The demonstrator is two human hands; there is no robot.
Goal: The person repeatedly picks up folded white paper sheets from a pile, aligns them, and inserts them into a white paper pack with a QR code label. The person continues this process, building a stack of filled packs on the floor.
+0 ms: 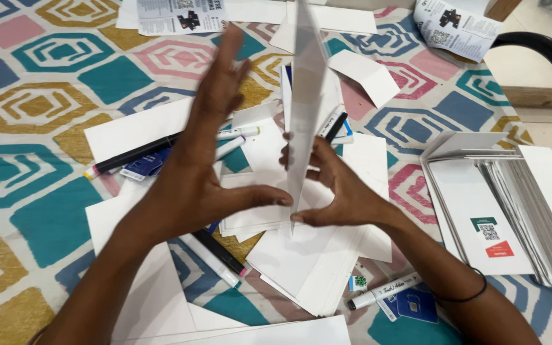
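card stands on edge between both hands, long axis running away from the person; right hand pinches its near end, left hand beside it, fingers spread flat.

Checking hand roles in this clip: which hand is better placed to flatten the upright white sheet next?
Probably the left hand: it stands open beside the sheet, palm facing it. The right hand pinches the lower edge.

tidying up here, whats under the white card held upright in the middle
Under the upright white card lie loose white sheets on the patterned cloth. Whatever lies beneath those sheets is covered.
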